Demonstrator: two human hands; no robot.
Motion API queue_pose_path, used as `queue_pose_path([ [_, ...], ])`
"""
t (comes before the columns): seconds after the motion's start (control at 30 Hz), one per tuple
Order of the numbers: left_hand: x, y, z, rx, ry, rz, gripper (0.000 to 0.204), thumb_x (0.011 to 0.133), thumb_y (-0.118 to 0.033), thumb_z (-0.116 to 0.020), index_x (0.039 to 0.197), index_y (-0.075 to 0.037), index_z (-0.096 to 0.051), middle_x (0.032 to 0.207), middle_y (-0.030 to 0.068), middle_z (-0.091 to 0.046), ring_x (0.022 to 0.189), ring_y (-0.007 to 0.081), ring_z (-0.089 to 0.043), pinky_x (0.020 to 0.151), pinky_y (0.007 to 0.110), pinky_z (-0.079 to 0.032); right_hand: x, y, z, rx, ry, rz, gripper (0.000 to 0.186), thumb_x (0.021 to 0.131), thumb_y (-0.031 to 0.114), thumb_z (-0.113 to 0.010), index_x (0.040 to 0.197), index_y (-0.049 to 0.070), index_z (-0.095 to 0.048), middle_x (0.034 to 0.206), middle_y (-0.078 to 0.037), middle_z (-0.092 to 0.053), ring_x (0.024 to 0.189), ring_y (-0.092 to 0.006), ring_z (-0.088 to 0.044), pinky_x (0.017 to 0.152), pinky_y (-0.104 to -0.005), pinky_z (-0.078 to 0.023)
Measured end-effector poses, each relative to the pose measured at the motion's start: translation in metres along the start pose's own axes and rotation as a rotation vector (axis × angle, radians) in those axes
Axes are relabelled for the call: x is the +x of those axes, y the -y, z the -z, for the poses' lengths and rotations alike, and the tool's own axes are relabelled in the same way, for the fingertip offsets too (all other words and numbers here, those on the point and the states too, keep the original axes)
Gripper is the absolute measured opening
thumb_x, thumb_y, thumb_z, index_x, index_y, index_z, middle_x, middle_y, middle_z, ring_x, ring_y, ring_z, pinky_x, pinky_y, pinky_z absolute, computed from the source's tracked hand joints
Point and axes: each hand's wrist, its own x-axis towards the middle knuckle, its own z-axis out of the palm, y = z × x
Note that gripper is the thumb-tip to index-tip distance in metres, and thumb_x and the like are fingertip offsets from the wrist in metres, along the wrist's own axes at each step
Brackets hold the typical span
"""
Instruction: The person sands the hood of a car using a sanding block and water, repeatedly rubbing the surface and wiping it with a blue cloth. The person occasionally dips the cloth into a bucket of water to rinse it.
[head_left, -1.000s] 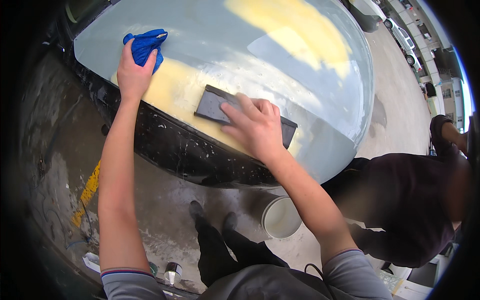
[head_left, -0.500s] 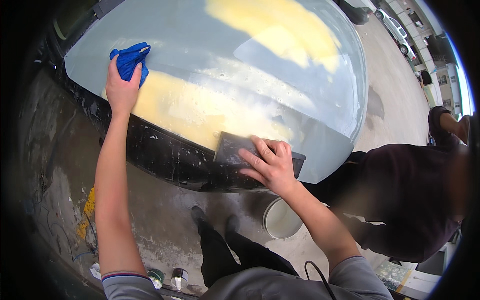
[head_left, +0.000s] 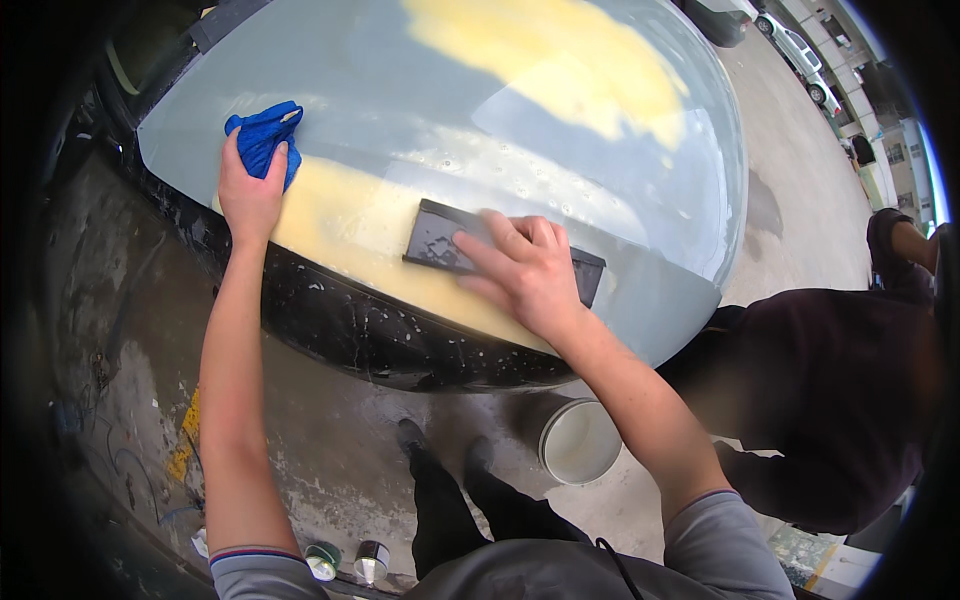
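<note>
**Cloth (head_left: 265, 138) in my left hand (head_left: 250, 195), block (head_left: 432, 235) in my right (head_left: 530, 270)**

In the head view, my left fingers and thumb are clamped on the blue cloth, bunched against the grey panel (head_left: 330, 60); my right fingers and thumb grip the dark block across its middle; it lies on the panel, partly over the near yellow patch (head_left: 330, 215); a bucket (head_left: 580, 442) stands on the floor (head_left: 340, 430) below.

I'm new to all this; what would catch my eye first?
Probably the bright blue cloth in the person's left hand, at the upper left. Then comes the large yellow patch at the top of the grey panel, and the dark block under the right hand, near the middle.
</note>
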Motion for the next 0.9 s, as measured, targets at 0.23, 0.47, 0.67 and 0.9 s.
queue_pose_path([
  [0.23, -0.003, 0.0, 0.008, -0.006, 0.014, 0.021, 0.077, 0.102, -0.043, -0.088, 0.16, -0.003, -0.058, 0.151, 0.0246, -0.072, 0.135, 0.0448, -0.072, 0.114, 0.05, -0.058, -0.086, 0.018, 0.012, 0.04, 0.077, -0.064, 0.068, 0.074, 0.044, -0.099, 0.139, 0.03, -0.084, 0.154, -0.007, -0.072, 0.12, -0.0268, -0.067, 0.105, -0.0468, -0.048],
  [0.47, -0.001, -0.006, 0.001, -0.037, 0.01, 0.022, 0.075, 0.101, -0.039, -0.089, 0.16, -0.005, -0.058, 0.149, 0.0238, -0.073, 0.133, 0.0437, -0.073, 0.114, 0.05, -0.058, 0.027, -0.002, -0.016, -0.019, -0.023, -0.021, 0.062, 0.086, 0.04, -0.095, 0.144, 0.025, -0.081, 0.152, -0.006, -0.071, 0.117, -0.0286, -0.066, 0.103, -0.0489, -0.049],
  [0.67, -0.006, -0.002, 0.004, -0.033, -0.002, 0.0, 0.074, 0.101, -0.038, -0.089, 0.16, -0.005, -0.058, 0.15, 0.0234, -0.072, 0.136, 0.0443, -0.072, 0.115, 0.05, -0.057, -0.061, 0.017, 0.007, -0.001, 0.044, -0.035, 0.068, 0.08, 0.042, -0.097, 0.145, 0.028, -0.081, 0.154, -0.009, -0.07, 0.123, -0.0286, -0.067, 0.104, -0.0494, -0.048],
  [0.9, -0.002, -0.004, 0.007, -0.039, 0.019, 0.03, 0.073, 0.102, -0.037, -0.088, 0.161, -0.006, -0.058, 0.15, 0.0245, -0.073, 0.133, 0.0454, -0.073, 0.114, 0.05, -0.058, -0.013, 0.018, -0.012, 0.067, -0.017, -0.044, 0.066, 0.082, 0.036, -0.098, 0.144, 0.022, -0.081, 0.153, -0.01, -0.072, 0.117, -0.0314, -0.067, 0.105, -0.0479, -0.051],
])
